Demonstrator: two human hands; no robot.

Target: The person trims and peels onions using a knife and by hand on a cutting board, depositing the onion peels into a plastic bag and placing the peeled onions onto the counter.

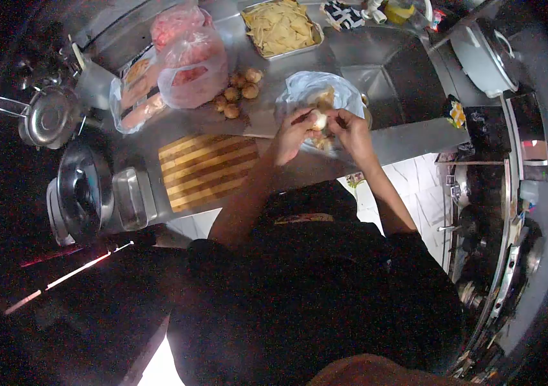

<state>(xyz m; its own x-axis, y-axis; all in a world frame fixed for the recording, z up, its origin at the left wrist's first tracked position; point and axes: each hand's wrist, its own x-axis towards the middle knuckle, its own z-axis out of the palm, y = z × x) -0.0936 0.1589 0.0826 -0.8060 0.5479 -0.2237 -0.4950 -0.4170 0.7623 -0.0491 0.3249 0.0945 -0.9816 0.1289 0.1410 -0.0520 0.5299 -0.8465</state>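
A small pale onion (319, 120), partly peeled, is gripped in the fingers of my left hand (290, 137). My right hand (350, 132) pinches at the onion's right side; whether a strip of skin is between those fingertips cannot be made out. Both hands are over a container lined with a whitish plastic bag (294, 87), where brown onion skins (323, 98) lie. To the left, several unpeeled brown onions (238, 93) sit in a cluster on the steel counter.
A striped wooden cutting board (208, 168) lies left of my forearms. Behind stand a tray of yellowish chips (281, 27) and plastic bags of pinkish food (191, 64). A steel sink (409, 83) is to the right; metal pans (84, 186) and a strainer (52, 117) are at far left.
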